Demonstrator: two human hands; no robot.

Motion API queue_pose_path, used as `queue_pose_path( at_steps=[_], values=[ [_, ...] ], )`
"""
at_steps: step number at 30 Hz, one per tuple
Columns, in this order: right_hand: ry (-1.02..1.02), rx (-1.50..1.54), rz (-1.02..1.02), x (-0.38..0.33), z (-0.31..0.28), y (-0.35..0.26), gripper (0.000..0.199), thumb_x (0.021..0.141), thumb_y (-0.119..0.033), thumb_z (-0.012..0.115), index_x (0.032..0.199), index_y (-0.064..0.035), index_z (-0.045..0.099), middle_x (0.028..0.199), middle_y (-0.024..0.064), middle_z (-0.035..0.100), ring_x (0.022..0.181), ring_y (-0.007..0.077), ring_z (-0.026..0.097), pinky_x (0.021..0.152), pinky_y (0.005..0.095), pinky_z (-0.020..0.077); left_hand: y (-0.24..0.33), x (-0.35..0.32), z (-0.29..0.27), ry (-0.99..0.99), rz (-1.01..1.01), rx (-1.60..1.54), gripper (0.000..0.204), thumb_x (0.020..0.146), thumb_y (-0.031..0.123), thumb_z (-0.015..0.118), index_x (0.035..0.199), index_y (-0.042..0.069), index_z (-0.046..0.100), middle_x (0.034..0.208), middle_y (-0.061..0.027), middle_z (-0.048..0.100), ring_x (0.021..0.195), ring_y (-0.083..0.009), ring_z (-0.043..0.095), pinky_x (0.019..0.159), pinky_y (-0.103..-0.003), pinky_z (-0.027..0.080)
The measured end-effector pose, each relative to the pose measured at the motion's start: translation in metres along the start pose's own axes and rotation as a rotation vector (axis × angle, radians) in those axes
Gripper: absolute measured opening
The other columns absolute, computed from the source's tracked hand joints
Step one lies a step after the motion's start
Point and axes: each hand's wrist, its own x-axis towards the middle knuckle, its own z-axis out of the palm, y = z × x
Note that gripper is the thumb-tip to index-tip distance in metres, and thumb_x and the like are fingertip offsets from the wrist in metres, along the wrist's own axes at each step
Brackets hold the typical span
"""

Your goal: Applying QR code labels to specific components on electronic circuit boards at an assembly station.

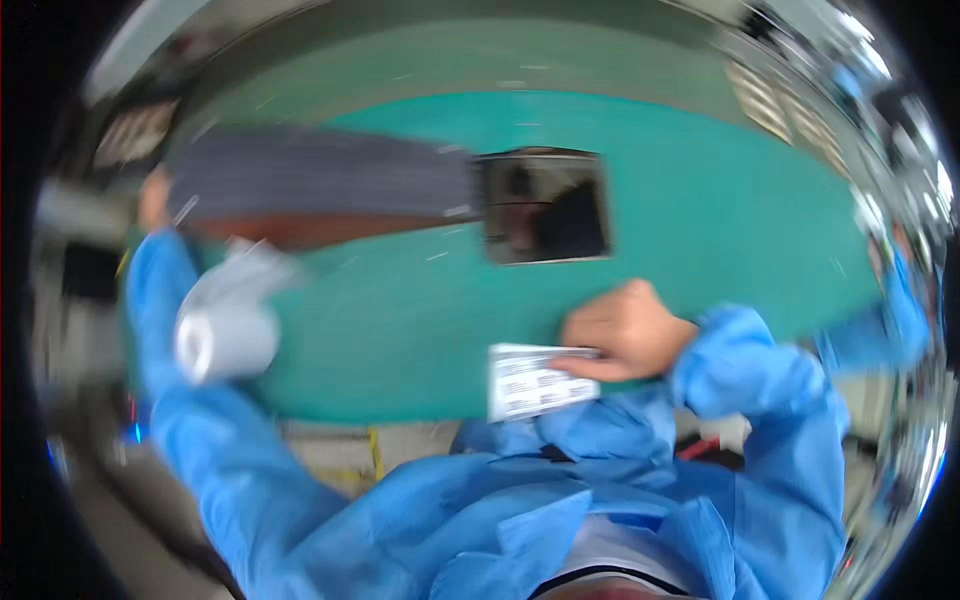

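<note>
My right hand [630, 332] is closed on a white label sheet [535, 385] with dark print, pinched at its right edge near the table's front. At the far left, my left hand [155, 198] is at the end of a long dark grey block [320, 178] with a reddish-brown front side. Its fingers are blurred and partly hidden, so their grip does not show. A shiny black square panel [545, 207] with a thin light rim lies at the block's right end, reflecting dark shapes. Beside my left forearm is a white roll [228, 342] with a loose, pale sheet trailing from it.
Everything lies on a green table [710, 220] with a curved outline. At the right edge another person's blue sleeve [880, 325] reaches toward the table. Pale racks or trays [785, 110] stand beyond the far right. Much of the picture is smeared by motion.
</note>
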Motion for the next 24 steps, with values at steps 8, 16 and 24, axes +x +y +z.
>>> queue_pose_path(
  at_steps=[8, 16, 24],
  values=[
    [0.121, -0.018, -0.013, -0.012, -0.006, 0.014, 0.031, 0.089, -0.029, 0.069, 0.071, -0.0083, 0.053, 0.066, 0.0041, 0.05, 0.059, 0.0223, 0.057, 0.047, 0.0367, 0.0426, 0.154, -0.011, 0.085, -0.161, 0.494, 0.036, 0.029, 0.095, 0.018, 0.053, 0.116, 0.004, 0.068, 0.104, -0.0101, 0.071, 0.089, -0.0193, 0.067, 0.074, -0.032, 0.055],
    [0.086, 0.002, -0.009, -0.012, -0.003, 0.002, 0.032, 0.09, -0.03, 0.068, 0.072, -0.0088, 0.053, 0.067, 0.003, 0.051, 0.06, 0.0208, 0.058, 0.048, 0.036, 0.0426, 0.155, -0.05, 0.188, -0.346, 0.465, -0.277, 0.028, 0.094, 0.017, 0.056, 0.115, 0.003, 0.068, 0.101, -0.01, 0.071, 0.087, -0.0185, 0.067, 0.073, -0.031, 0.055],
    [0.114, 0.022, -0.016, -0.011, 0.005, -0.001, 0.031, 0.089, -0.031, 0.068, 0.071, -0.0099, 0.054, 0.068, 0.0033, 0.053, 0.061, 0.0224, 0.06, 0.047, 0.0369, 0.0423, 0.151, -0.05, 0.214, -0.526, 0.47, -0.474, 0.026, 0.092, 0.016, 0.058, 0.113, 0.002, 0.068, 0.098, -0.0099, 0.071, 0.085, -0.0176, 0.066, 0.072, -0.031, 0.054]
  ],
)
